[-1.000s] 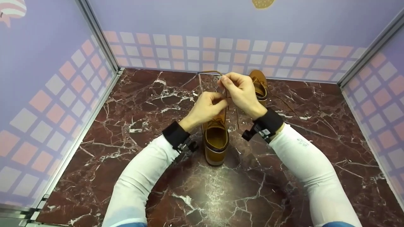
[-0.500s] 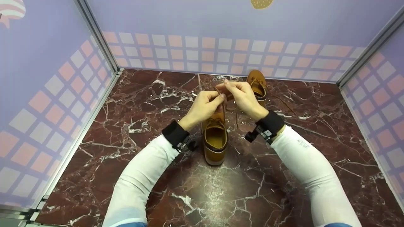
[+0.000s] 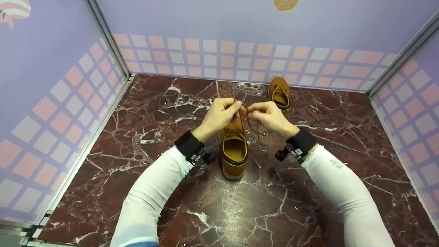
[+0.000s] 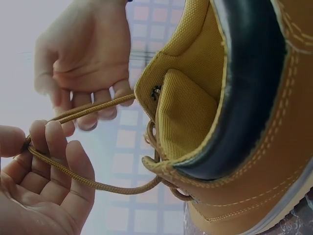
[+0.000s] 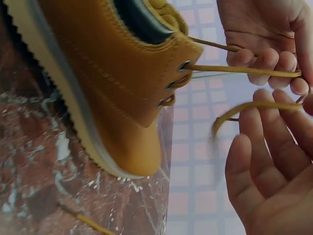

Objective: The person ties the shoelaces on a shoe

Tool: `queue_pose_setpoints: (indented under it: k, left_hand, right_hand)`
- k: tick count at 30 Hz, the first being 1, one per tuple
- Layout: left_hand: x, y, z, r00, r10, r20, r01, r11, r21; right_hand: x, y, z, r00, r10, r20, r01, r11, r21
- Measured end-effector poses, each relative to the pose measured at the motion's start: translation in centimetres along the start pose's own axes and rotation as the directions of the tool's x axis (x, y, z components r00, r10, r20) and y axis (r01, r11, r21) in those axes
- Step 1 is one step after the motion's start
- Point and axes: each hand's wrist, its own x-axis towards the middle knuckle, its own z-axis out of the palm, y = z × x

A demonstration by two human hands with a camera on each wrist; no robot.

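A tan lace-up shoe (image 3: 234,167) stands upright on the marble-patterned surface, heel towards me. Above its front, my left hand (image 3: 219,113) pinches the brown shoelace (image 4: 93,185) between thumb and fingers, with strands running taut from the top eyelets. Close beside it, my right hand (image 3: 271,116) pinches a lace strand with thumb and forefinger, and a loose end (image 5: 222,117) hangs over its fingers. In the left wrist view, the strands meet at the left fingertips. The thumbs partly hide how the laces cross there.
A second tan shoe (image 3: 279,85) stands behind and to the right, near the back wall, its lace (image 3: 308,113) trailing on the surface. Patterned panels (image 3: 240,20) enclose the back and both sides. The marble-patterned surface (image 3: 144,137) extends around the near shoe.
My right hand has come down from above the shoe and moved slightly right, carrying a lace strand past the left fingertips. My left hand has stayed nearly in place. The shoes have not moved.
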Motion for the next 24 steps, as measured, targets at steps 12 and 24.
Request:
queue_pose_setpoints:
  k: [12, 24]
  left_hand:
    - [0.2, 0.0, -0.5, 0.999, -0.028, -0.042, 0.030, 0.998, 0.053]
    - [0.1, 0.2, -0.4, 0.998, -0.028, -0.055, 0.034, 0.994, 0.100]
  right_hand:
    - [-1.6, -0.3, -0.4, 0.997, -0.061, 0.050, 0.058, 0.997, 0.059]
    - [-2.0, -1.1, 0.7, 0.993, -0.120, 0.001, 0.118, 0.978, 0.174]
